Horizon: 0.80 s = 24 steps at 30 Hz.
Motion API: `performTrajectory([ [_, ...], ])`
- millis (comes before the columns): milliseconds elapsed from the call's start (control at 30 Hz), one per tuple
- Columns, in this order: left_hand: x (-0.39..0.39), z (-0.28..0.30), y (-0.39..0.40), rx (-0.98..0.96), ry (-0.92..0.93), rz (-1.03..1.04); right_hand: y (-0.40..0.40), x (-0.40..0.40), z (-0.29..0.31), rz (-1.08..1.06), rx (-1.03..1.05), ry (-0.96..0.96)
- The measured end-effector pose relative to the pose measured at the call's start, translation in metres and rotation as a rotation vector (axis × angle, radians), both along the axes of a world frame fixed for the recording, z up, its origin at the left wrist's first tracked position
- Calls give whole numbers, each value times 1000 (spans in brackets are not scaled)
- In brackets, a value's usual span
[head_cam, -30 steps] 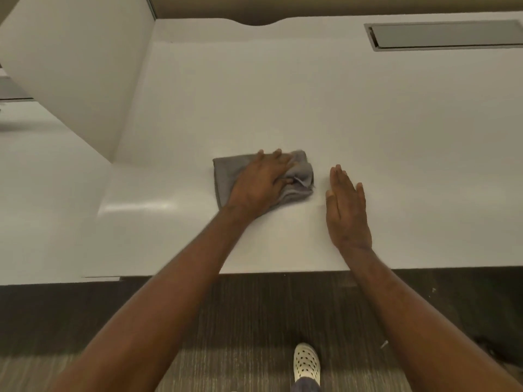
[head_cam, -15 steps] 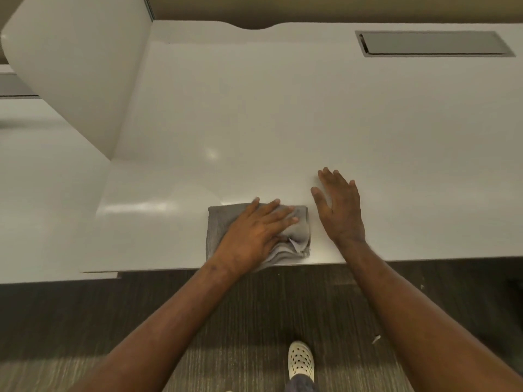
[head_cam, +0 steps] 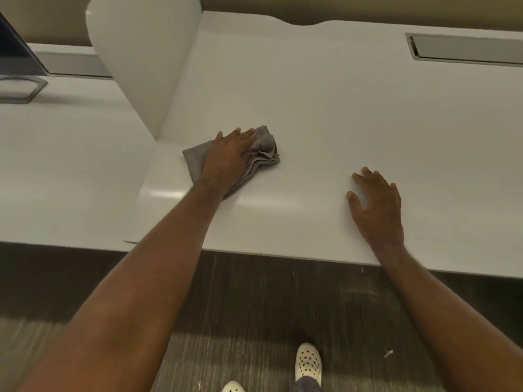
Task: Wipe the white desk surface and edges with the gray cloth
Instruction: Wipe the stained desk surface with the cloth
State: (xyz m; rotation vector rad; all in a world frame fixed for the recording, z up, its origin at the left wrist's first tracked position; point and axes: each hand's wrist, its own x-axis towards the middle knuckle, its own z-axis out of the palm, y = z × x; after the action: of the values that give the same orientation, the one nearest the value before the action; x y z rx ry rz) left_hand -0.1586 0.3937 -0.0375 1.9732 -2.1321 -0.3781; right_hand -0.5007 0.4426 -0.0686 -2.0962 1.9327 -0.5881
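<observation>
- The desk fills most of my view, white and glossy, with a divider panel rising at its left and a grey slot set into the far right corner. My view now sits further left than half a second ago, so a neighbouring desk and a dark monitor show beyond the panel.
- The left hand lies flat on the cloth, fingers straight and pressing down, not curled round it. Half a second ago it was at the near edge; now it is back up the surface and further left, close to the foot of the divider.
- The right hand rests palm-down on the bare desk, fingers spread and relaxed, holding nothing. It looks to be bracing. It now sits well apart from the cloth, where before it was just beside it.
- The cloth is bunched and folded under the left palm, its loose layers fanning out to the right.
- My reading: the strokes run away from and back toward the near edge while working leftward, so the left corner by the panel is being covered now. The right side, the back and the edges I judge not yet done.
</observation>
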Motion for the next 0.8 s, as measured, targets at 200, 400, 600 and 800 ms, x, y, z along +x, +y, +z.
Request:
performTrajectory([
  [200, 47, -1, 39, -58, 31, 135, 2, 1, 2, 4, -1, -5],
  [400, 36, -3, 106, -108, 5, 164, 2, 2, 4, 3, 7, -28],
  [600, -11, 0, 134, -86, -34, 64, 3, 1, 2, 4, -13, -55],
  [800, -49, 3, 92, -1, -32, -56, 2, 2, 0, -10, -10, -19],
])
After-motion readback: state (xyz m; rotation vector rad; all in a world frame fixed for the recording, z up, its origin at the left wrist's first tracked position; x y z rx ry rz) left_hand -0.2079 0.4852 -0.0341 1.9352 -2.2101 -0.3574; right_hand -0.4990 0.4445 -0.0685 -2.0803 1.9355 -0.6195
